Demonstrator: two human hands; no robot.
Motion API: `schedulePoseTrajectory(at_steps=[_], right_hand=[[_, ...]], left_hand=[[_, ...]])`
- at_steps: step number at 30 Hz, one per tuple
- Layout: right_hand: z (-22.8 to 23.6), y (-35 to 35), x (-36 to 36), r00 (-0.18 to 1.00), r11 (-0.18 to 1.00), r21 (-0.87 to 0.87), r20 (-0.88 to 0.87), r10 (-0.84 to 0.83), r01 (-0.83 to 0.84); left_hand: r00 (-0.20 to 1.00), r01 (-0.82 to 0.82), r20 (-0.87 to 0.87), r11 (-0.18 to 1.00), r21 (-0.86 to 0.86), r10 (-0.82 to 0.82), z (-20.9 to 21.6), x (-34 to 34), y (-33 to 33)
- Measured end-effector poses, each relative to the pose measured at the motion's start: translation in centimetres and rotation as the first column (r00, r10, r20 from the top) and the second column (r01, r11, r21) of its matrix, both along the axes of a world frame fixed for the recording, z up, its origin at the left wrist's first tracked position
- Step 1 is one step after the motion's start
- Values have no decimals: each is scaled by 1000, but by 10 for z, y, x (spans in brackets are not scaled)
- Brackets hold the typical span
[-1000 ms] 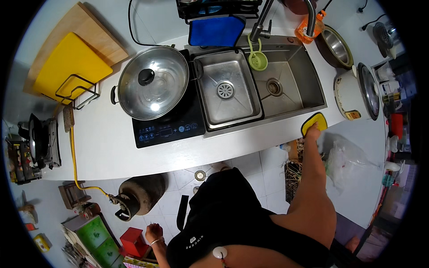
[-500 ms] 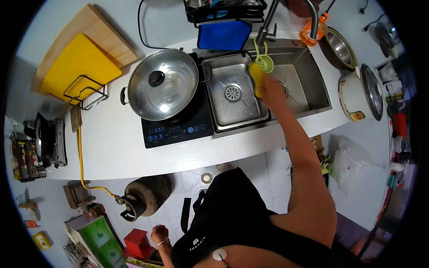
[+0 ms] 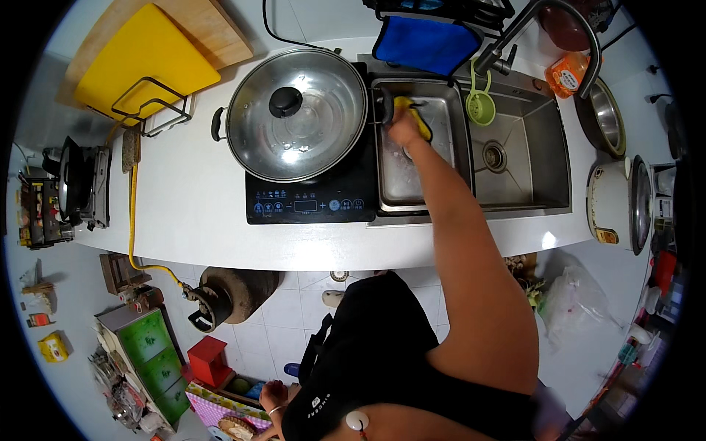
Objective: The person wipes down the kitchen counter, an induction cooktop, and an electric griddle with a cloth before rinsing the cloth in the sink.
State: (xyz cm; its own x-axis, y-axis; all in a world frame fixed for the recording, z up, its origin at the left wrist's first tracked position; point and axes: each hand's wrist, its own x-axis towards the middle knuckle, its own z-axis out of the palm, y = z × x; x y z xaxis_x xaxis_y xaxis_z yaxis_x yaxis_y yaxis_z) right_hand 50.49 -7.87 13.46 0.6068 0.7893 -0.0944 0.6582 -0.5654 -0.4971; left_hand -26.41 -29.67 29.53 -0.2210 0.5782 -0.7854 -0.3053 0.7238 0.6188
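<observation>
My right hand (image 3: 402, 129) reaches into the left sink basin (image 3: 401, 187), its fingers closed on a yellow cloth (image 3: 423, 127) with a dark edge. The cloth lies against the basin's far left part, and my hand covers some of it. Just left of that hand is the black side handle of a large steel pan (image 3: 250, 147) with a glass lid, standing on a black induction cooker (image 3: 309, 211). Down at my side, away from the counter, hangs my left hand (image 3: 273, 395), fingers curled in, nothing visible in them.
A green strainer (image 3: 481, 109) hangs over the sink divider near the tap (image 3: 502, 55). Right of the sink stand an orange bottle (image 3: 565, 76), a metal bowl (image 3: 604, 117) and a white cooker (image 3: 610, 202). Yellow and wooden boards lean left; a gas cylinder (image 3: 250, 294) stands below.
My right hand has moved left with the yellow cloth, from the sink divider into the left basin. The view has shifted; my left hand still hangs low.
</observation>
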Motion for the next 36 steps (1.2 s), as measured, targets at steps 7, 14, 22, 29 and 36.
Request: schedulePoseTrajectory(at_steps=[7, 14, 22, 29, 36], right_hand=[[22, -129, -26, 641, 651, 50, -126, 757, -758], [-8, -127, 85, 786, 887, -257, 414, 460, -384], [9, -79, 80, 845, 988, -40, 514, 148, -149], [47, -156, -17, 947, 901, -302, -25, 319, -311], [74, -165, -22, 502, 990, -4, -862, 69, -142]], left_hand=[[978, -76, -182, 987, 138, 101, -3, 21, 26], [999, 21, -51, 997, 72, -18, -13, 20, 41], [989, 70, -136, 997, 31, -65, 1, 35, 60], [975, 76, -206, 997, -35, -81, -12, 48, 67], [968, 210, -145, 978, 18, -205, -27, 70, 108]])
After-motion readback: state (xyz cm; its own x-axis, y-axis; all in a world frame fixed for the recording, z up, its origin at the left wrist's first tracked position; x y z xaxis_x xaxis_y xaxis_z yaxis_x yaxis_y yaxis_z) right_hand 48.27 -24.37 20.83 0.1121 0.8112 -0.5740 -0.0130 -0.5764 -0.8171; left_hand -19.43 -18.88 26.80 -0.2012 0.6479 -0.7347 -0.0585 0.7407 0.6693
